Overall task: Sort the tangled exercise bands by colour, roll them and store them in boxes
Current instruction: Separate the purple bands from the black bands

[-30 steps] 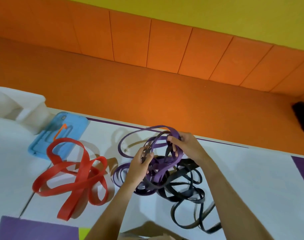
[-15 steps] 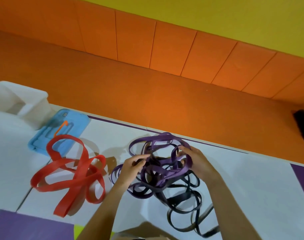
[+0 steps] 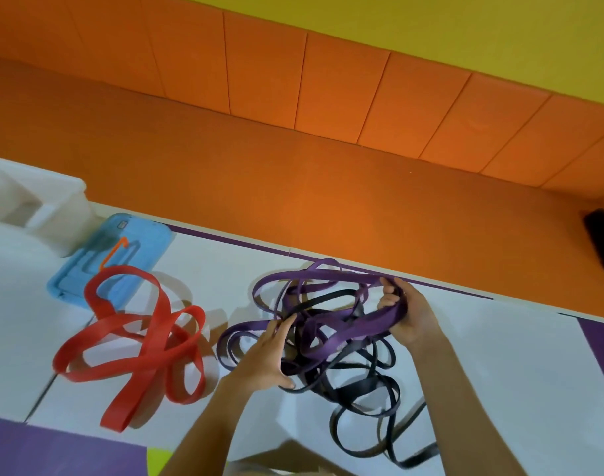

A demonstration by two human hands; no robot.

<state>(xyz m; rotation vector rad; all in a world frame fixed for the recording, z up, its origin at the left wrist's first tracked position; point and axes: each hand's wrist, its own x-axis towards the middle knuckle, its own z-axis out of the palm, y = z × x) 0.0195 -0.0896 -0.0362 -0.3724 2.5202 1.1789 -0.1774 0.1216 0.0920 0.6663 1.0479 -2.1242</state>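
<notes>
Your right hand [image 3: 410, 317] has a closed grip round the purple band [image 3: 355, 329]; your left hand [image 3: 264, 355] rests open-fingered on the tangle [image 3: 359, 386].

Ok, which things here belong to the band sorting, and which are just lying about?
Job: purple bands, gripped by the right hand; black bands tangled with them, touched by the left hand; red bands, apart; white box.
Lying about: blue tray with orange hook; dark object at the right edge.
</notes>
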